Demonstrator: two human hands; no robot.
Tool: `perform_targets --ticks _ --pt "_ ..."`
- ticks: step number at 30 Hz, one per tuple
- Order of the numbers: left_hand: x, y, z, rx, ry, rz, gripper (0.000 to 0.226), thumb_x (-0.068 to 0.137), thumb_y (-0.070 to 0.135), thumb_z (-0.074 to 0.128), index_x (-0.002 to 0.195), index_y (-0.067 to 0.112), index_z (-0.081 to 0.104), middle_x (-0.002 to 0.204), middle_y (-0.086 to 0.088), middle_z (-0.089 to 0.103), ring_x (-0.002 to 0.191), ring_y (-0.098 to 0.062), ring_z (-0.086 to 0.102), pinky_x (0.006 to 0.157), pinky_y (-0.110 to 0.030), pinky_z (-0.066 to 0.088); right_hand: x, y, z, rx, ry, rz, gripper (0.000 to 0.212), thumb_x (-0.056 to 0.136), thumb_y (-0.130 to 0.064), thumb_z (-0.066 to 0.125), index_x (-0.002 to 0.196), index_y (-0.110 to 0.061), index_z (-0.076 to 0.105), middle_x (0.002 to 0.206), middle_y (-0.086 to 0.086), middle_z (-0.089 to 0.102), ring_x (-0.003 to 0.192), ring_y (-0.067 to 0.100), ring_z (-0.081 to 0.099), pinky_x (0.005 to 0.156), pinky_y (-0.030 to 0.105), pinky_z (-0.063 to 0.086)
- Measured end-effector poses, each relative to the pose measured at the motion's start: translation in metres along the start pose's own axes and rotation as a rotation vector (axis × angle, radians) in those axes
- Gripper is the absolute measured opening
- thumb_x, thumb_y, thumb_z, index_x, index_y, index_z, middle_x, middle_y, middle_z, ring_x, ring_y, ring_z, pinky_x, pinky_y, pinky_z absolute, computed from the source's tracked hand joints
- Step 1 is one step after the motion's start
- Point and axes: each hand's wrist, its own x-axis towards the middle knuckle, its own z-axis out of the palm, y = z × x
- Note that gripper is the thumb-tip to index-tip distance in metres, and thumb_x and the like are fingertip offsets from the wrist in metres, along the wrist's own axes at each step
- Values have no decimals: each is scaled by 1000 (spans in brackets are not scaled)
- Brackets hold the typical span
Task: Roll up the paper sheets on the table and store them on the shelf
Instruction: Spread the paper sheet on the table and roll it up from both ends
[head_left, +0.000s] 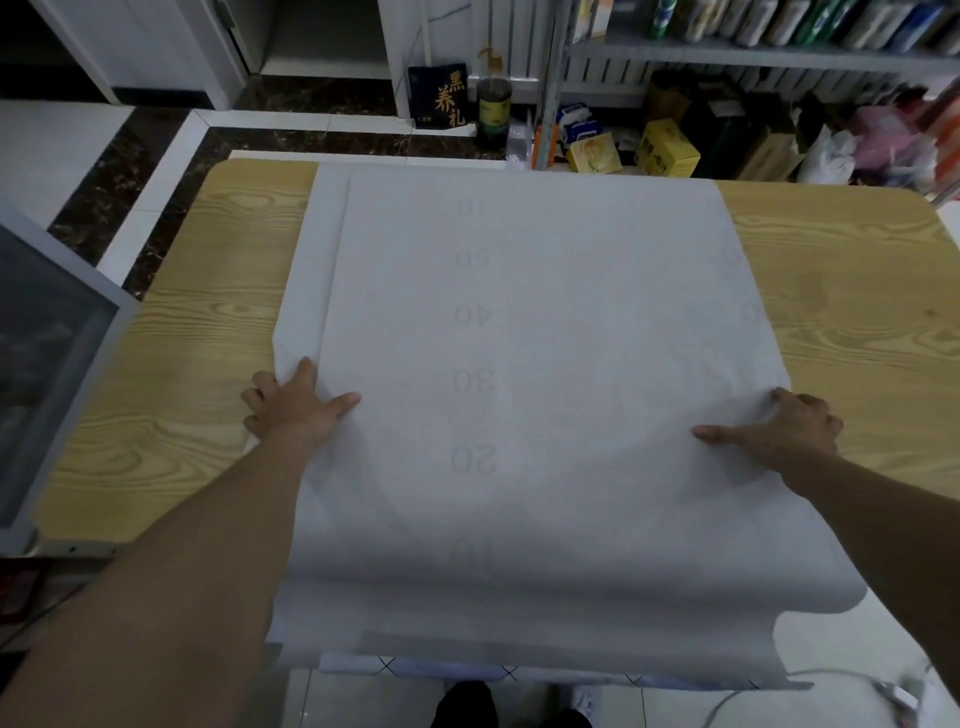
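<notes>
Sheets (519, 338) are spread across the table (208, 312), none rolled or shelved yet. Their left edge is pressed by the flat left hand (291, 410), their right edge gripped by the right hand (779, 426)

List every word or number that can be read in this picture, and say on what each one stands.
"10", "20", "30", "40", "50": faint numbers in a column on the top paper sheet, seemingly mirrored; the farthest one is unclear.
"黑", "养", "礼": gold characters on the black bag on the floor.
Yellow boxes, dark bottle, shelf bottles: print too blurred to read.
</notes>
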Motion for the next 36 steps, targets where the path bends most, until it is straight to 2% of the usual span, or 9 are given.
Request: perform_targets --ticks 7,9,12,14,22,26,30,33,36 --pt "-8 -4 -1 105 32 79 95 64 84 53 142 36 27 137 -18 24 128 -35 20 105 -51 22 2 3 -1 -24 -32 -25 122 44 -65 84 143 -16 32 147 14 26 136 37 20 110 55 27" --pt "-8 -11 -4 109 53 129 90 68 85 45 141 35 29 146 -16 18 135 -32 13 109 -53 17 2 5 1 -27 -32 -40 121 45 -65 83 143 -16 32 147 14 26 136 37 19 110 56 28" --pt "-6 -25 -4 226 -6 242 98 71 88 27 149 30 15 160 -3 -3 145 -24 -7 114 -51 7 3 7 3 -26 -23 -58 118 47 -65 83 142 -15 34 148 14 27 136 37 20 110 55 27" --pt "-5 -31 0 268 -54 298 108 69 89 18 152 22 4 160 1 -6 146 -18 -9 117 -49 5 3 8 3 -35 -24 -64 117 48 -65 82 142 -14 34 148 14 27 136 37 20 110 54 27" --pt "-17 -26 4 314 -35 353 104 78 82 24 151 15 -5 160 0 -1 146 -13 -3 116 -48 -10 11 10 6 -118 -13 -86 123 38 -79 74 137 -14 40 143 16 35 134 37 27 110 47 25" --pt "-21 -17 5 241 -60 382 100 83 72 38 151 14 -7 160 -4 2 147 -15 0 118 -42 -2 13 10 4 -157 -18 -91 125 36 -81 72 136 -13 41 141 18 38 133 38 30 111 46 25" --pt "-10 -20 3 123 -10 367 109 75 75 50 152 17 -1 160 -6 0 147 -21 -1 118 -41 4 12 13 6 -98 9 -102 120 42 -72 79 139 -15 39 143 17 35 134 37 26 112 46 24" --pt "-5 -16 4 84 -105 313 108 73 77 51 152 24 1 159 -8 -7 146 -22 -9 118 -43 3 11 17 10 -87 11 -112 120 44 -74 78 140 -16 37 144 15 34 134 38 25 112 48 26" --pt "-3 -15 6 113 -106 333 103 75 77 47 152 23 4 160 -7 -6 146 -20 -8 118 -43 0 12 18 11 -102 6 -123 120 42 -79 73 139 -17 37 144 14 34 134 38 26 111 49 26"
